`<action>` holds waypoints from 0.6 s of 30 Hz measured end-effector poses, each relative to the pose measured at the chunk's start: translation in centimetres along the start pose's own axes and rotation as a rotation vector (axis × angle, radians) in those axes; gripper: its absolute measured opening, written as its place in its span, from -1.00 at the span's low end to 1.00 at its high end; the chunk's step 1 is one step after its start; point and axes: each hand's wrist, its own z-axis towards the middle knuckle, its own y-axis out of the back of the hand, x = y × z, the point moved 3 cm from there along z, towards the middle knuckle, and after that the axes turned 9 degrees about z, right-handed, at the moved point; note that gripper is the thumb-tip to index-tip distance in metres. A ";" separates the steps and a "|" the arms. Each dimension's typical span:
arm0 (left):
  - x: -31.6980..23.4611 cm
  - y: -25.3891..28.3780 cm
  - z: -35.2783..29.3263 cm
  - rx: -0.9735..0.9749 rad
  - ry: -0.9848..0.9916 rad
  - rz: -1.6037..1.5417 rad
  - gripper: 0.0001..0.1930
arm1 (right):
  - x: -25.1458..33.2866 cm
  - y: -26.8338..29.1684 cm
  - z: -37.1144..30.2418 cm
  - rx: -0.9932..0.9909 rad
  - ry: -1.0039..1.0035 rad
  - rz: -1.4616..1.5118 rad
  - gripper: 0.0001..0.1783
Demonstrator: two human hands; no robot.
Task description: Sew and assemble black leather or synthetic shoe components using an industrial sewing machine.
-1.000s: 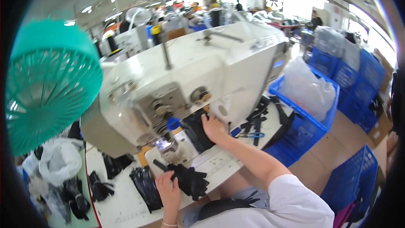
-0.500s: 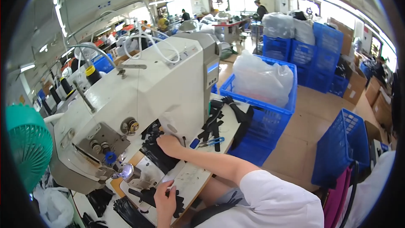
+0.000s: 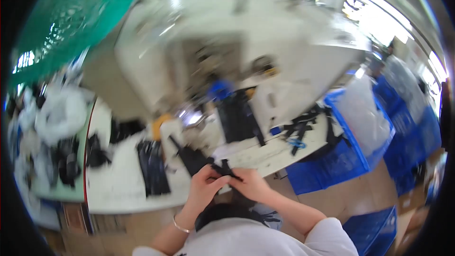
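Note:
In front of my body both hands meet at the table's near edge. My left hand is closed, its fingers gripping a black fabric piece that stretches away toward the sewing machine. My right hand pinches the near end of the same piece, close beside the left fingertips. Its exact shape is partly hidden by the fingers. Beyond the hands stands the white sewing machine, smeared by motion, with a lit spot near its needle area. A stack of black pieces lies on the machine bed.
Another black bundle rests on the white table to the left. At right are black straps, blue-handled snips and a blue crate holding a clear plastic bag. A green fan looms at upper left.
My view has swung left and down. My right hand has left the black stack by the machine and joined my left hand on the black fabric piece.

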 end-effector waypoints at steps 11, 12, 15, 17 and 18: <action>2.6 4.0 -5.0 -0.210 0.102 -0.214 -0.81 | -1.0 -5.5 -2.7 0.200 0.069 -0.069 -0.74; 2.8 3.9 -5.3 -0.199 0.112 -0.215 -0.81 | -1.2 -5.6 -3.2 0.194 0.056 -0.069 -0.74; 0.3 3.8 -4.2 -0.159 -0.303 0.391 -0.85 | -1.6 -4.7 -4.0 0.109 0.017 0.025 -0.71; -0.6 4.3 -1.7 -0.063 -0.256 0.376 -0.79 | -2.6 -3.6 -4.1 0.045 -0.136 0.134 -0.86; -0.3 4.3 -0.1 0.023 -0.214 0.360 -0.73 | -2.6 -3.0 -3.9 -0.014 -0.200 0.171 -0.96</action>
